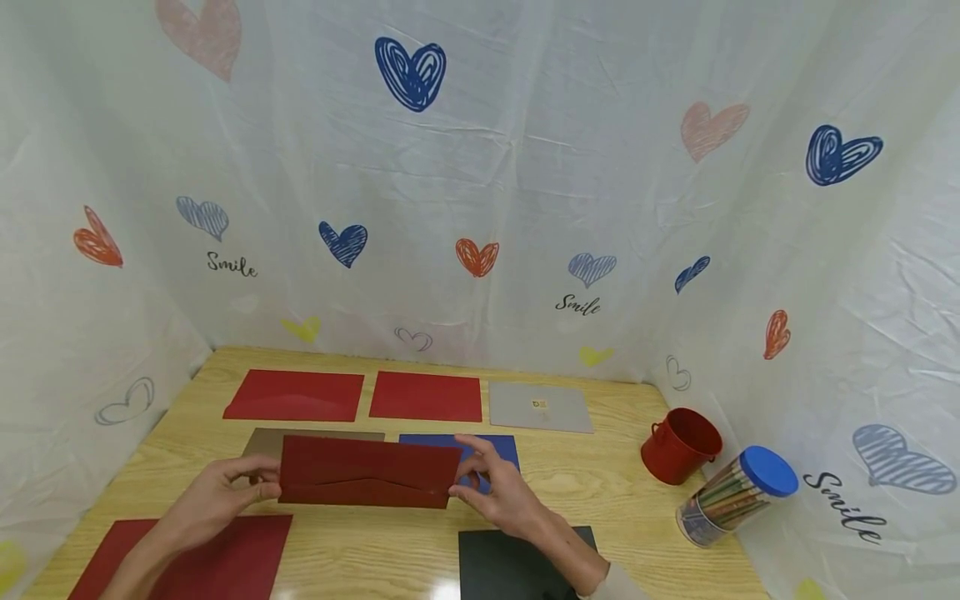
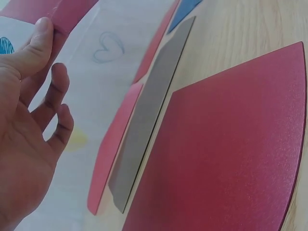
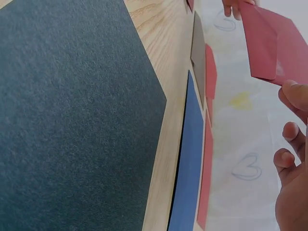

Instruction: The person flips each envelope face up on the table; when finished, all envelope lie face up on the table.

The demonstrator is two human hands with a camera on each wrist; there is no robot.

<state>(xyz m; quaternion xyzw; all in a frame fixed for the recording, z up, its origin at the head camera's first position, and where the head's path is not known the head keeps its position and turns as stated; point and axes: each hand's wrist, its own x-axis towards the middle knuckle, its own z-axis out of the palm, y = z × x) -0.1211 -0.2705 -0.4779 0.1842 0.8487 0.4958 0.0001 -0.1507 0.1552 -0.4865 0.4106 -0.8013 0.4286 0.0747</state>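
Observation:
A dark red envelope [image 1: 367, 458] is held up over the table between two hands, long side across, with a flap line along its lower part. My left hand [image 1: 210, 504] pinches its left end between thumb and fingers. On the right end, my right hand [image 1: 510, 496] pinches it near the lower corner, fingers bent behind. In the right wrist view, the folded flap shows on the envelope [image 3: 269, 45], the thumb at its edge. Beneath the left forearm lies a larger red sheet [image 1: 232, 558]; under the right forearm is a dark green sheet [image 1: 498, 567].
Behind the held envelope lie a brown sheet [image 1: 330, 434] and a blue sheet [image 1: 495, 446], both partly covered. Two red envelopes [image 1: 296, 396] and a grey envelope [image 1: 536, 417] line the back. At right stand a red bucket [image 1: 667, 454] and a blue-lidded pencil jar [image 1: 731, 500].

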